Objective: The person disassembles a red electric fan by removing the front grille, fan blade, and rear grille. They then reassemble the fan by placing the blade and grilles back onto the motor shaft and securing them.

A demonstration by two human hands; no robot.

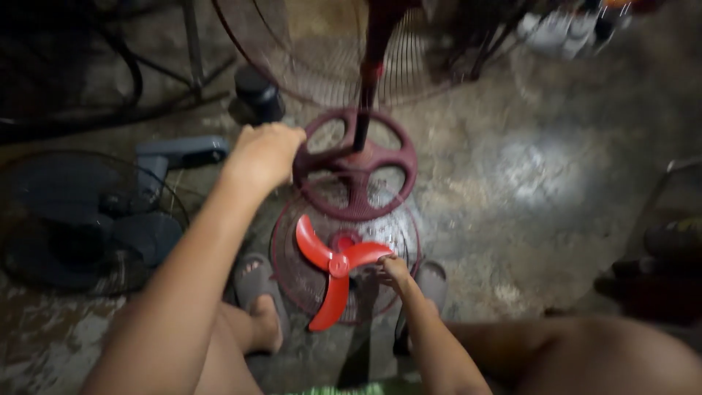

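Two bare hands at a dismantled red fan; left hand (265, 150) closed on the rim of the round fan base (356, 164) — right hand (393, 272) pinching a tip of the three-bladed propeller (333, 265), which lies on a wire grille (292, 272) just below that base; grey fan (95, 219) well left of it.

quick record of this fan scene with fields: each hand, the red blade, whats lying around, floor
left hand: grips the rim of the dark red round fan base
right hand: touches the tip of one blade
red blade: three-blade propeller lying on a wire fan guard
upright: red fan pole rising from the base
left side: grey fan lying down
feet: in grey sandals
floor: bare stained concrete
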